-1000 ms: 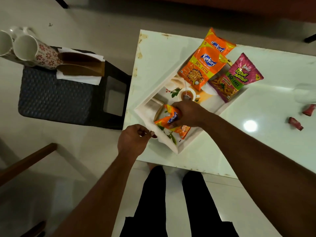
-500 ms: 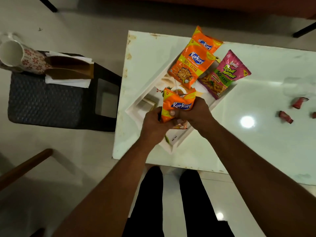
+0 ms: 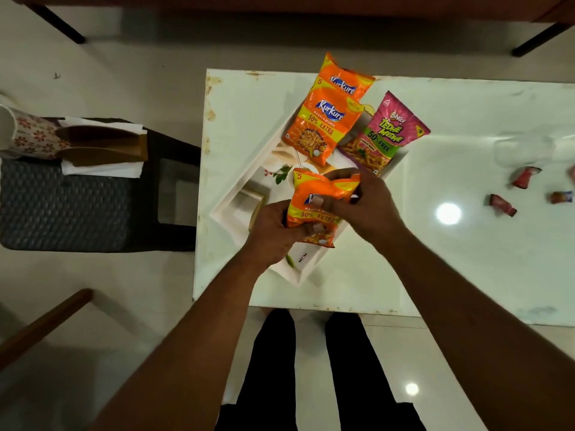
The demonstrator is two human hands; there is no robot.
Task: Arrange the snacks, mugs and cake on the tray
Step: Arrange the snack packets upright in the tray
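A white printed tray [image 3: 231, 214] lies at an angle on the white table [image 3: 466, 259]. Both hands hold an orange Kurkure packet [image 3: 317, 200] above the tray's near half: my left hand [image 3: 273, 231] grips its lower left side, my right hand [image 3: 367, 203] pinches its upper right edge. Two more orange Kurkure packets [image 3: 323, 126] overlap at the tray's far end. A pink Bingo packet [image 3: 382, 135] lies beside them on the right. A flowered mug [image 3: 28, 135] lies on a dark stool [image 3: 62, 206] at the left, partly cut off by the frame edge.
Brown cake slices on white paper [image 3: 102, 147] sit on the stool beside the mug. Several small red wrapped sweets [image 3: 502, 205] lie on the table's right part. A wooden chair arm [image 3: 43, 325] crosses the lower left. My legs stand against the table's near edge.
The right hand lifted the orange packet off the tray. My left hand came in from the tray's near corner and took hold of the packet too.
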